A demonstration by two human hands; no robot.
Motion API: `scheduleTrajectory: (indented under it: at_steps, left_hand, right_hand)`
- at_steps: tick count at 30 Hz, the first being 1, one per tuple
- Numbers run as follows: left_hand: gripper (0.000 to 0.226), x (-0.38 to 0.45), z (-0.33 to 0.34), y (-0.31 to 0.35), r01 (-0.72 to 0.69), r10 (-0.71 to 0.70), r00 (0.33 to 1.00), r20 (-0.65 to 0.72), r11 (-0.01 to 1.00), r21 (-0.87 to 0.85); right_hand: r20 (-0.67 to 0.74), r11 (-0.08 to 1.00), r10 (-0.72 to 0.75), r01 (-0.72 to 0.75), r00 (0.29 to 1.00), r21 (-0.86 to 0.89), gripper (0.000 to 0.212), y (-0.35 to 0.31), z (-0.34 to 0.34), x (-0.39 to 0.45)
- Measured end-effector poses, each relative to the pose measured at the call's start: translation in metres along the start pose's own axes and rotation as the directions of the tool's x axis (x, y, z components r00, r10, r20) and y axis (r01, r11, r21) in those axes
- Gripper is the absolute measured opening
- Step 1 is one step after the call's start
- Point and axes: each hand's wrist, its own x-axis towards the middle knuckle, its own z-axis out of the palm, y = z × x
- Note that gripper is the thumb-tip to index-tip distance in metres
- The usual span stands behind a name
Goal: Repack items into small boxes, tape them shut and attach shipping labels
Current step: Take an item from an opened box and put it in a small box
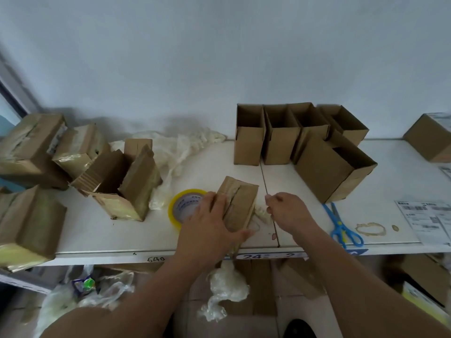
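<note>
Head view, looking down on a white table [219, 245] set against a plain pale wall [219, 50]; a seam runs across the top near centre frame, and handwritten marks and a printed number strip show on its front edge. Centre frame: a small cardboard box [240, 200] with a slit down its top face, lying on the table. The left hand [210, 223] rests on the box's left side, fingers laid straight over the top, thumb along the near edge. The right hand [288, 211], just right of the box, has fingers curled and pinched together; what it pinches is too blurred to tell. A crumpled bit of plastic film [262, 213] lies between box and right hand. A yellow tape roll [181, 206] lies flat, touching the box's left side, partly under the left hand. Upper right: a row of open empty boxes [292, 135] standing upright against the wall, one larger one in front. Right of centre: blue scissors [341, 225], a brown ring stain [371, 229], and label sheets [424, 220] at the right edge. Left side: taped parcels [31, 147] and torn-open boxes [117, 181], with loose clear plastic [175, 147] behind. Lower frame, under the table: more cardboard and crumpled plastic bags [227, 286].
</note>
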Motion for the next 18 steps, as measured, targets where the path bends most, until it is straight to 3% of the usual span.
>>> scheduleTrajectory:
  at_steps: [3,8,14,18]
  left_hand:
    - [0.085,0.007,-0.008,-0.003,-0.037,0.035,0.999,0.042,0.999,0.040]
    - [0.079,0.014,-0.015,-0.010,-0.100,0.090,0.990,0.104,0.991,0.089]
    - [0.092,0.022,-0.023,-0.023,-0.093,0.071,0.987,0.143,0.984,0.150]
    - [0.098,0.031,-0.026,-0.029,-0.113,0.085,0.983,0.160,0.979,0.171]
  right_hand:
    - [0.013,0.933,-0.079,0.079,0.997,-0.352,0.027,0.019,0.007,0.025]
    - [0.052,0.818,-0.091,0.104,0.995,-0.566,0.034,0.032,0.025,0.037]
    - [0.033,0.834,-0.068,0.075,0.997,-0.547,0.019,0.032,0.024,0.048]
    - [-0.012,0.915,-0.063,0.053,0.998,-0.400,0.017,0.013,-0.007,0.040]
